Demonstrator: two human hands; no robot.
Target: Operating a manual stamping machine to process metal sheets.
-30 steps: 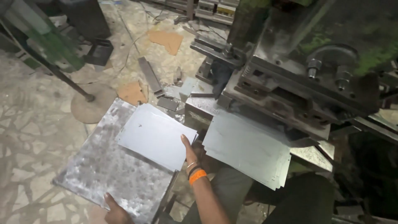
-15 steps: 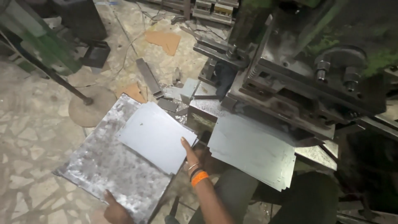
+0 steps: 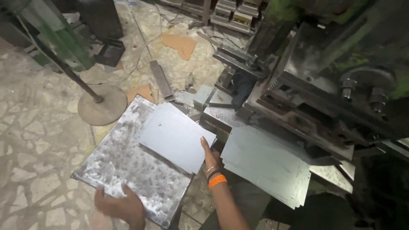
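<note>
A large mottled metal sheet lies low over the floor at the lower left. My left hand grips its near edge. On top of it rests a smaller smooth grey sheet, tilted diamond-wise. My right hand, with an orange band and bangles on the wrist, holds that sheet at its right corner, fingers pointing away from me. To the right, a stack of similar grey sheets sits on the bed of a heavy dark press machine.
A round-based metal stand rises from the cracked stone floor at the left. Cardboard scraps, a metal bar and green machine parts lie further back. The press fills the right side.
Both hands keep their hold on the sheets. The two sheets have shifted slightly, and the view has drifted a little.
</note>
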